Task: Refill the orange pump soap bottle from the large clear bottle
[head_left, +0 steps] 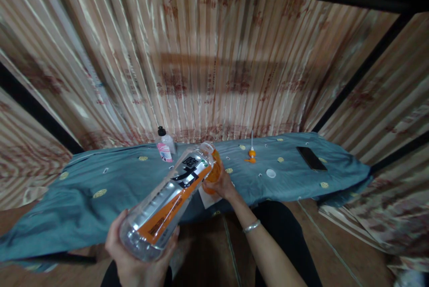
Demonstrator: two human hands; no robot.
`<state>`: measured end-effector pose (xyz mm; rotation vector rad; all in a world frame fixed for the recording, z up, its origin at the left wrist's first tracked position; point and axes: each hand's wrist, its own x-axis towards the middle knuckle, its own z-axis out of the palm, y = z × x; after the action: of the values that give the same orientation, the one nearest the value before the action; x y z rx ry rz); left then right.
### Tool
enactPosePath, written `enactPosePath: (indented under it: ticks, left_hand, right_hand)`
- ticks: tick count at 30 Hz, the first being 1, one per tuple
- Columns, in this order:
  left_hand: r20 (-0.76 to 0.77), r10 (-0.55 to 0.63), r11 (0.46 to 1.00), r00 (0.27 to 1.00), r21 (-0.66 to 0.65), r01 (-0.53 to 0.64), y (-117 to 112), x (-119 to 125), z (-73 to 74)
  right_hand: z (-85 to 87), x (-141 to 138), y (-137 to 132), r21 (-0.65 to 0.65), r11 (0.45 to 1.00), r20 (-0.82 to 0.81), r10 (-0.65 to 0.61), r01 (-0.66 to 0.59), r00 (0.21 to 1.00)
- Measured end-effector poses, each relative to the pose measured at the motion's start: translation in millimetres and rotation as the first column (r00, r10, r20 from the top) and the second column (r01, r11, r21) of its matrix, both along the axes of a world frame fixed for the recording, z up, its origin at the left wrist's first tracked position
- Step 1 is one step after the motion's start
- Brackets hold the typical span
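Clear plastic and a silver-and-orange label front and center: large bottle (170, 197) tilted above the edge of a teal sheet (120, 175), base low and to the left, neck up and to the right. Gripped near the base by the left hand (139, 269), with fingers and thumb spread wide around the plastic and pressed to both sides. Just beside the neck, an orange bottle (216, 168), clasped in the curled right hand (219, 184), partly hidden behind the larger one; impossible to tell whether the two mouths touch. On the right wrist, a silver bracelet (251, 226).

On the sheet to the right, an orange pump head (251, 155), upside down with tube pointing up; near it, a small white disc (271, 173); farther right, a dark phone (311, 158), lying flat. Toward the back left, upright, a pink-labelled bottle (165, 146) with a black top. Behind everything, a striped curtain (208, 81) with reddish prints.
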<state>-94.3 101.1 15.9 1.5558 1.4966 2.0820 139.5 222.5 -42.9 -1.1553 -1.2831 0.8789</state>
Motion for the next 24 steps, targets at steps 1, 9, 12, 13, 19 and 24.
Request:
enactPosePath:
  ticks: [1,9,12,13,19,24]
  left_hand:
    - [0.001,0.016,1.0,1.0,0.027,-0.016,0.4,2.0,0.1]
    - [-0.039,0.031,1.0,0.999,0.001,-0.031,-1.7,2.5,3.5]
    - [-0.011,0.009,0.999,1.0,-0.034,-0.009,-2.6,2.0,5.9]
    - [0.007,0.006,0.999,1.0,-0.041,-0.005,-2.6,2.7,6.7]
    - [0.053,0.003,1.0,0.999,0.008,-0.003,-2.0,9.4,8.6]
    - [0.005,0.004,1.0,1.0,-0.018,-0.004,-1.8,5.7,8.7]
  right_hand:
    - [-0.5,0.0,0.3,0.004,1.0,-0.007,0.0,0.0,1.0]
    - [4.4,0.9,-2.3,-0.013,1.0,0.027,-0.002,0.002,1.0]
    - [6.6,0.9,-3.2,-0.039,0.999,0.039,-0.018,0.019,0.999]
    - [6.8,0.9,-3.3,-0.047,0.999,0.04,-0.023,0.025,0.999]
    - [6.3,1.5,-3.7,-0.024,1.0,0.031,-0.011,0.012,0.999]
    - [6.6,1.7,-3.7,-0.021,0.999,0.044,-0.023,0.024,0.999]
